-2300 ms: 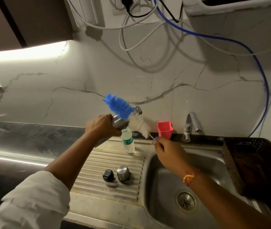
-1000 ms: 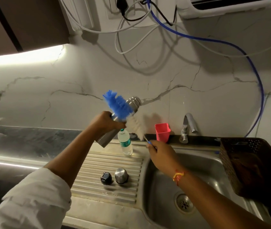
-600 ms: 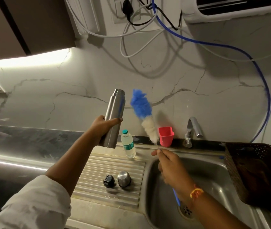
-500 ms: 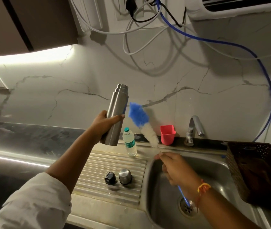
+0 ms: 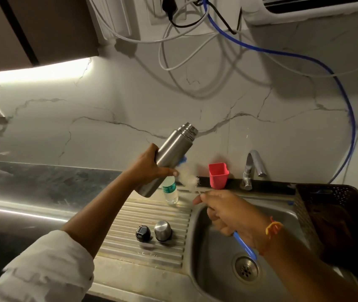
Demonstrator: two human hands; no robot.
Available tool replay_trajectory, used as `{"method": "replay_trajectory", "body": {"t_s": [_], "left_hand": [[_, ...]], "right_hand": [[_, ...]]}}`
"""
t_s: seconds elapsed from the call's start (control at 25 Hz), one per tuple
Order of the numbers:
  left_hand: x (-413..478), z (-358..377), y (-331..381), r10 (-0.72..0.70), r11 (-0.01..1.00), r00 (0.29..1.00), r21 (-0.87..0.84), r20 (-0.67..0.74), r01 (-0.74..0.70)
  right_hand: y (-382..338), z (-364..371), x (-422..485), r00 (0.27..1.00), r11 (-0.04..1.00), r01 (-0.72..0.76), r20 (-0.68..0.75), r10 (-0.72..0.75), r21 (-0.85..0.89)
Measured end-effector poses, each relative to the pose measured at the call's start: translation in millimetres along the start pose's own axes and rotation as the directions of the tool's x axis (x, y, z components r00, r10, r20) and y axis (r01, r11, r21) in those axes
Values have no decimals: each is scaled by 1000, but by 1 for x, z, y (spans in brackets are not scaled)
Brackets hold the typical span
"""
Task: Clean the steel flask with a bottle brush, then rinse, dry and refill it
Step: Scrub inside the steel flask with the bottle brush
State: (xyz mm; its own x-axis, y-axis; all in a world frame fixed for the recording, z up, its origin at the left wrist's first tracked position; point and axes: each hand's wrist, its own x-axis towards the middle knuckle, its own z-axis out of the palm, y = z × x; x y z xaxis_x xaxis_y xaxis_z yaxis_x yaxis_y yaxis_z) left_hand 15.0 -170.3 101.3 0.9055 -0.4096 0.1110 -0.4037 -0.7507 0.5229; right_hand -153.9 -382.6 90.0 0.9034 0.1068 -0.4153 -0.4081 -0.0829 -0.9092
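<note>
My left hand grips the steel flask around its lower body, above the drainboard. The flask is tilted, its open mouth up and to the right. My right hand holds the bottle brush by its stem, and the blue handle sticks out below my palm over the sink. The white bristles are blurred just right of my left thumb. The blue bristle tip is mostly hidden behind the flask. The brush is outside the flask.
The steel cap and black stopper stand on the ribbed drainboard. A small plastic water bottle stands behind them. A pink cup and the tap sit behind the sink basin. A dark basket is at right.
The flask tipped from near upright to leaning right. The brush swung down and left, so its blue tip now sits behind the flask. My right hand rose slightly.
</note>
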Motion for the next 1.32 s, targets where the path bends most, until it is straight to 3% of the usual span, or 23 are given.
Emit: {"method": "replay_trajectory", "body": {"t_s": [0.12, 0.28, 0.52, 0.68, 0.92, 1.12, 1.32], "left_hand": [[-1, 6, 7, 63, 998, 996, 21, 61, -64], [-4, -3, -1, 53, 998, 998, -40, -18, -54], [-9, 16, 12, -66, 899, 981, -437, -184, -22], [-10, 21, 19, -12, 937, 984, -345, -178, -51], [-11, 28, 13, 86, 967, 996, -241, 20, -79], [-7, 8, 1, 32, 951, 1000, -308, 1, -30], [-4, 4, 11, 101, 976, 988, -204, 113, -76]], "right_hand": [[3, -4, 10, 998, 999, 36, -43, -34, 35], [14, -12, 6, 998, 997, 55, 21, -57, 62], [15, -11, 7, 995, 983, 90, 22, -94, 160], [16, -12, 8, 996, 968, 76, 34, -86, 238], [20, -12, 14, 993, 952, 105, 23, -116, 289], [17, -26, 13, 990, 979, 115, 62, -127, 171], [14, -28, 27, 994, 983, 94, 46, -102, 156]]}}
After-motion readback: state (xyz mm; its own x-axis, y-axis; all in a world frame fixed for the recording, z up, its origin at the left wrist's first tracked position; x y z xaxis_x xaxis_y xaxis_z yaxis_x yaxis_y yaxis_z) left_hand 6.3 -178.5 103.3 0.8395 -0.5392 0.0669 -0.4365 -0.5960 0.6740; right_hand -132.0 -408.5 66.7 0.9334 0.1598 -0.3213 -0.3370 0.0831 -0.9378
